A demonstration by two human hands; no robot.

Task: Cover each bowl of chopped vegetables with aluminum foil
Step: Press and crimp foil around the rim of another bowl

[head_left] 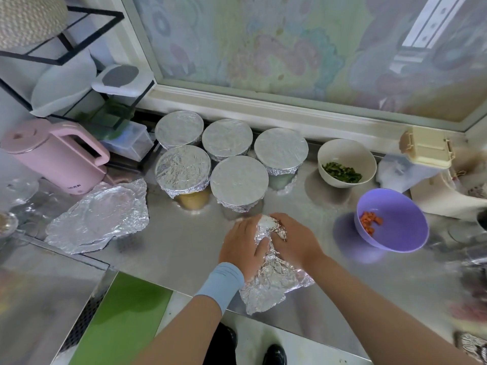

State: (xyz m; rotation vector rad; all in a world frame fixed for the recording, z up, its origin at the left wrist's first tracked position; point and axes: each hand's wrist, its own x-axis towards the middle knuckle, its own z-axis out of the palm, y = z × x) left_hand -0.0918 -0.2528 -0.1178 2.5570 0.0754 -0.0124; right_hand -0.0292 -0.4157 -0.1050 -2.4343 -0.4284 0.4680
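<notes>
Both my hands rest on a bowl wrapped in crinkled aluminum foil [268, 272] near the counter's front edge. My left hand [243, 245] presses the foil on the left side. My right hand [295, 241] curls over the foil on the right side. The bowl under the foil is hidden. Behind it stand several foil-covered bowls [238, 180] in a cluster. Two bowls are uncovered at the right: a cream bowl [346, 159] with chopped greens and a purple bowl [395, 222] with chopped carrot.
A loose crumpled foil sheet [100, 212] lies at the left on the steel counter [184, 248]. A pink kettle [58, 159] and a wire rack [73, 56] stand at the far left. A beige lidded box [427, 147] sits at the back right.
</notes>
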